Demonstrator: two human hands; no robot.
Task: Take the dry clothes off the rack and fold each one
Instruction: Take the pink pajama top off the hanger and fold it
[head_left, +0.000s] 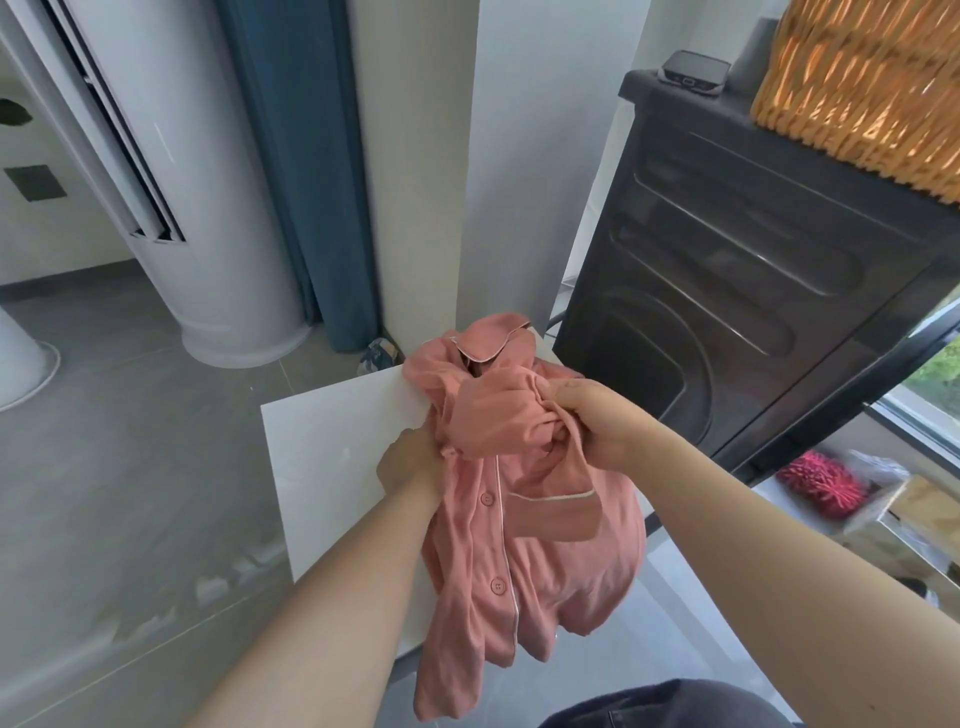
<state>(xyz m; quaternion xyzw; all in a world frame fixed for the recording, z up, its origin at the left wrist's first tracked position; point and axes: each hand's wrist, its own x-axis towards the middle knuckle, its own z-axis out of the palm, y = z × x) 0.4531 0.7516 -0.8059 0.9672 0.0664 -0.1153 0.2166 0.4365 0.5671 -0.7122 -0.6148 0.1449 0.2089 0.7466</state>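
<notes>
Garment: pink pajama shirt (524, 499), white piping, buttons down the front, chest pocket; bunched up, not folded.
Garment position: upper part and collar lie on the white table (332, 447); lower half hangs off the near edge toward the person.
Left hand (410, 462): at the shirt's left side on the tabletop, fingers tucked into the fabric edge; looks like a grasp, fingertips hidden by cloth.
Right hand (597, 421): fist clenched on a twisted wad of the shirt, likely a sleeve, lifted a bit above the rest.
Arms: both bare forearms reach in from the bottom of the view, one each side of the shirt.
Table: white, square-ish top, standing on grey tile floor (119, 467).
Right of table: dark washing machine (737, 291), side panel facing us; woven basket (862, 88) on top, small grey device (693, 73) beside the basket.
Left background: white tower air conditioner (208, 208), teal curtain (296, 166) next to it, white pillar (421, 156) behind the table.
Far right, low: red fuzzy item (821, 480) on a shelf; what it is, can't tell.
Rack: not in this view.
</notes>
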